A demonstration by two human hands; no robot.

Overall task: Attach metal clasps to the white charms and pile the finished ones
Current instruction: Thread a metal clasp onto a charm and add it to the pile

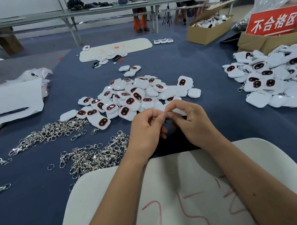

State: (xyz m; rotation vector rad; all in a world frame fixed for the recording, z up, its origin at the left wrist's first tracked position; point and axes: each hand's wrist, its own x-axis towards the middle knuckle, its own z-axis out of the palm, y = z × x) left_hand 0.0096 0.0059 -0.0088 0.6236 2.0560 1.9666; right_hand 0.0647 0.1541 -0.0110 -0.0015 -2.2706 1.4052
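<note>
Both hands meet above the near edge of the blue table, forearms resting on a white mat. The left hand and right hand each pinch, grip clamped, a small metal ring between them (the charm itself mostly hidden). Unfinished white charms lie just beyond; metal clasps lie left; the finished pile sits far right.

The table cloth is dark blue; at twelve o'clock the charms are white with black, red-rimmed ovals. Silver clasps lie at nine o'clock. The red sign at two o'clock carries white characters, and the pad at six o'clock looks off-white with red scrawl.
</note>
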